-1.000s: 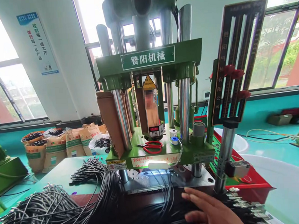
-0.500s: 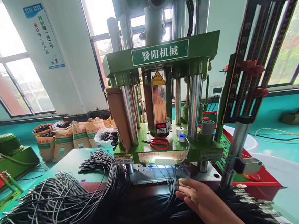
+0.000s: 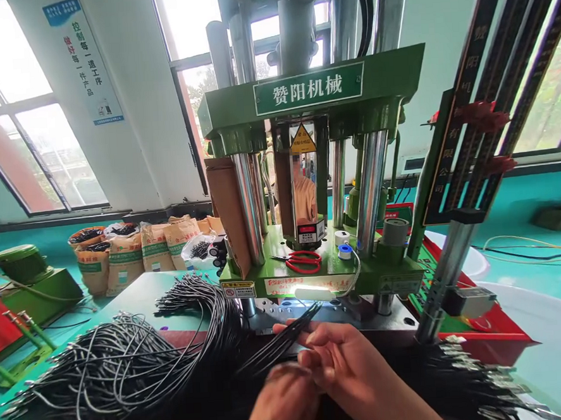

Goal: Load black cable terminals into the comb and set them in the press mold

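A bundle of thin black cables (image 3: 282, 344) runs slantwise in front of the green press (image 3: 393, 276). My right hand (image 3: 354, 361) holds it near its upper end, the palm turned up and the fingers curled around the cables. Close against that palm, lower in view, is my left hand (image 3: 285, 400); motion smears its fingers, and whatever may be in them is hidden. Just beyond the hands lies the metal plate (image 3: 263, 322) at the foot of the press.
A big heap of black cables (image 3: 114, 372) spreads over the table to the left. More cables with metal ends (image 3: 485, 375) lie at the right. Red-handled scissors (image 3: 304, 261) and a blue-and-white tape roll (image 3: 344, 251) rest on the press. Filled sacks (image 3: 124, 261) stand behind.
My right hand has shifted left and turned palm up. The cables it holds have swung from hanging near upright to slanting down leftward. My left hand has come into view beside it.
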{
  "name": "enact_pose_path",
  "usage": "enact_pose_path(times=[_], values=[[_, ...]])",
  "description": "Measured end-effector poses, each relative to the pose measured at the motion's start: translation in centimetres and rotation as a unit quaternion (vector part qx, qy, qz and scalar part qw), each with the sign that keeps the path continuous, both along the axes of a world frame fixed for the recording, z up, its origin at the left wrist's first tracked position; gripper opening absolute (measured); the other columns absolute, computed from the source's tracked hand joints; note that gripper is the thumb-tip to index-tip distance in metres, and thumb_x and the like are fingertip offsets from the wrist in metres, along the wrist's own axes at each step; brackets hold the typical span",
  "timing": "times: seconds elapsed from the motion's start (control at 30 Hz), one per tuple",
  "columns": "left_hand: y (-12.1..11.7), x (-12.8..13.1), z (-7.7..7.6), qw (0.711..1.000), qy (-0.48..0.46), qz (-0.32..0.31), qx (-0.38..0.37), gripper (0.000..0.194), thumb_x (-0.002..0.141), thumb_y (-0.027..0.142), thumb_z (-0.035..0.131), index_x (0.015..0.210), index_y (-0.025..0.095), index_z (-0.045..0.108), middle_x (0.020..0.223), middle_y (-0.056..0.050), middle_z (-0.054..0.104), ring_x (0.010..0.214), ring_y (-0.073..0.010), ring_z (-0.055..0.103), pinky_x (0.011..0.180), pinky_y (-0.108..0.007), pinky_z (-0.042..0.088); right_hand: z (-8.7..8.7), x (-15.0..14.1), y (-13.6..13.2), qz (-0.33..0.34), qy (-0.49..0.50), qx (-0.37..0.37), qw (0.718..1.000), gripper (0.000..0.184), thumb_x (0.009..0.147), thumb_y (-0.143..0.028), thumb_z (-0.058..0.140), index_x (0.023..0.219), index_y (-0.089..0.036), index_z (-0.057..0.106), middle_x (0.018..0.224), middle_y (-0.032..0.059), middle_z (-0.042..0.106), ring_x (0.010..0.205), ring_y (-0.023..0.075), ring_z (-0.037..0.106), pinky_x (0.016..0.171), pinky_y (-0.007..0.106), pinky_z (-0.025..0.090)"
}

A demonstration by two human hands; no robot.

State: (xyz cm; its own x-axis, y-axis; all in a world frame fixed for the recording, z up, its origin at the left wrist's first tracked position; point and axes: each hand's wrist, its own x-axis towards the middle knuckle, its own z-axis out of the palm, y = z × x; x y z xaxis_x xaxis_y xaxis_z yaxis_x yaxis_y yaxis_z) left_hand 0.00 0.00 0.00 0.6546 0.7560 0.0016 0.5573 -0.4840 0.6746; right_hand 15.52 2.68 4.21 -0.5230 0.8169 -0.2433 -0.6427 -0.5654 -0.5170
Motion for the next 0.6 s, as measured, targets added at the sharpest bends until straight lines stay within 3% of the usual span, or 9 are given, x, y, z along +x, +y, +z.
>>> enact_pose_path(times=[0.07,0.13,0.2,0.27,0.3,0.37,0.43,0.53,0.6], values=[[1.6,-1.5,-0.8,0.994,0.048,0.076,0.060,0.040,0.094,0.028,0.030,0.129,0.025,0.048,0.130,-0.009,0.053,0.124,-0.0238,0.044,0.107,-0.044,0.034,-0.5,0.3,0.1,-0.004,-0.118,0.090,0.989,0.027,0.067,-0.011,0.048,0.092,-0.011,0.059,0.075,0.0036,0.062,0.052,0.0103,0.060,0.035,0.014,0.035],[2.4,-3.0,-1.5,0.982,0.106,0.115,0.103,0.042,0.093,0.028,0.035,0.134,0.024,0.043,0.135,-0.007,0.050,0.127,-0.0238,0.041,0.109,-0.045,0.032,-1.9,1.2,-0.1,-0.024,-0.317,0.232,0.919,0.021,0.074,-0.016,0.048,0.091,-0.013,0.061,0.094,0.0069,0.064,0.060,0.0140,0.063,0.047,0.023,0.047],[2.7,-4.3,-2.1,0.972,0.151,0.114,0.141,0.045,0.093,0.028,0.036,0.137,0.023,0.039,0.141,-0.007,0.043,0.133,-0.0241,0.034,0.112,-0.048,0.025,-3.9,2.7,-0.4,-0.048,-0.518,0.379,0.765,0.025,0.083,-0.028,0.050,0.098,-0.016,0.065,0.111,0.0096,0.062,0.090,0.0228,0.063,0.082,0.039,0.051],[2.9,-5.5,-2.2,0.966,0.171,0.101,0.163,0.044,0.093,0.025,0.035,0.137,0.023,0.039,0.145,-0.007,0.038,0.136,-0.0236,0.028,0.114,-0.048,0.021,-6.1,4.7,-0.7,-0.032,-0.640,0.466,0.610,0.041,0.084,-0.043,0.055,0.119,-0.021,0.062,0.130,0.0104,0.054,0.124,0.0307,0.043,0.107,0.052,0.027],[2.9,-6.0,-2.2,0.967,0.172,0.094,0.163,0.045,0.092,0.022,0.034,0.137,0.023,0.039,0.145,-0.007,0.038,0.135,-0.0226,0.030,0.114,-0.046,0.023,-7.1,5.7,-0.8,-0.002,-0.669,0.485,0.563,0.052,0.083,-0.048,0.056,0.130,-0.026,0.054,0.139,0.0088,0.047,0.132,0.0319,0.032,0.110,0.055,0.017],[3.1,-6.8,-1.6,0.973,0.162,0.081,0.142,0.047,0.091,0.015,0.032,0.138,0.023,0.036,0.140,-0.007,0.045,0.130,-0.0197,0.039,0.110,-0.041,0.031,-8.6,7.4,-1.1,0.051,-0.692,0.500,0.519,0.064,0.082,-0.055,0.056,0.140,-0.035,0.037,0.148,0.0046,0.034,0.137,0.0313,0.024,0.111,0.058,0.009],[3.1,-7.3,-0.7,0.981,0.137,0.071,0.119,0.048,0.091,0.012,0.031,0.137,0.023,0.036,0.135,-0.007,0.050,0.124,-0.0169,0.045,0.107,-0.035,0.036,-9.3,8.5,-1.4,0.060,-0.703,0.502,0.500,0.066,0.083,-0.056,0.054,0.142,-0.037,0.031,0.151,0.0033,0.028,0.138,0.0303,0.022,0.112,0.057,0.009],[2.8,-7.3,0.9,0.991,0.099,0.034,0.085,0.036,0.091,0.017,0.040,0.124,0.026,0.050,0.124,-0.003,0.056,0.114,-0.0150,0.053,0.100,-0.028,0.040,-9.0,8.5,-2.1,0.029,-0.721,0.490,0.489,0.065,0.082,-0.056,0.055,0.141,-0.035,0.036,0.151,0.0044,0.026,0.137,0.0309,0.021,0.111,0.053,0.017],[2.5,-7.0,1.8,0.994,0.098,-0.002,0.050,0.028,0.086,0.022,0.054,0.113,0.028,0.058,0.110,0.001,0.059,0.100,-0.0131,0.058,0.090,-0.023,0.044,-8.4,7.4,-2.7,0.013,-0.715,0.503,0.485,0.058,0.082,-0.051,0.058,0.136,-0.034,0.045,0.144,0.0057,0.037,0.132,0.0305,0.029,0.108,0.050,0.026]])
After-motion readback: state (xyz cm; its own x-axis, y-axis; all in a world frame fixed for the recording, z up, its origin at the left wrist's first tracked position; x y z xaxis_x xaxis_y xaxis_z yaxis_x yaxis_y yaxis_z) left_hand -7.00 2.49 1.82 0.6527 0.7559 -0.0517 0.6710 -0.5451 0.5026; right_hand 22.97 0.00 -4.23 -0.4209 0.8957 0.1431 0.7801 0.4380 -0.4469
